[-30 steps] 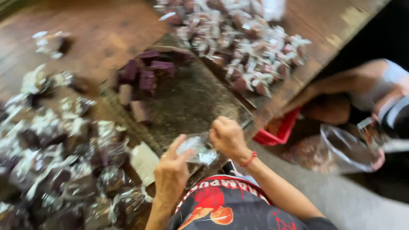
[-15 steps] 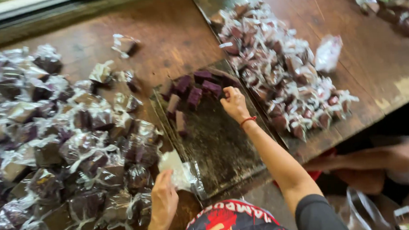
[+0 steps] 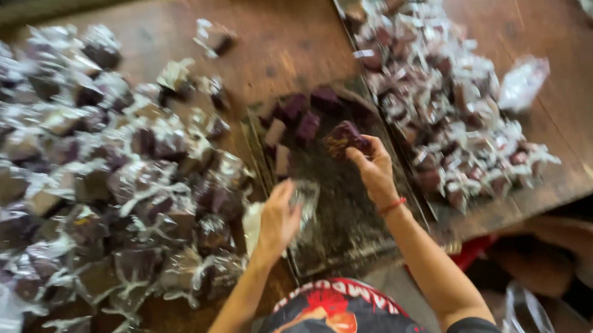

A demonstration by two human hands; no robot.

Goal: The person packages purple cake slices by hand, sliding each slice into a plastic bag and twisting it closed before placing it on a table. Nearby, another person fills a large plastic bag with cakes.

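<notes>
Since a moment ago the right hand (image 3: 376,169) has closed on one of the dark purple blocks and lifted it clear of the little heap at the far end of the metal tray (image 3: 347,229); half a second back it was only reaching in among them. Now its fingers are pinched around that purple block (image 3: 346,138), holding it just above the tray's worn surface, near the remaining blocks (image 3: 302,120) that lie toward the tray's far left corner. A red band sits on that wrist.

The left hand (image 3: 277,221) has come up from the near left edge of the tray and holds a clear plastic wrapper (image 3: 305,199) between thumb and fingers, over the tray's left side, a short way from the block in the other hand.

To the left, spread across the wooden table (image 3: 286,40), lies a wide heap of wrapped pieces (image 3: 93,182), each twisted into clear film. On the right side of the table, running from the far edge toward the near right corner, is a second pile of wrapped sweets (image 3: 447,105), smaller and whiter with wrapper ends. Beyond the near right edge of the table another person's arm (image 3: 584,242) shows, low and blurred.
</notes>
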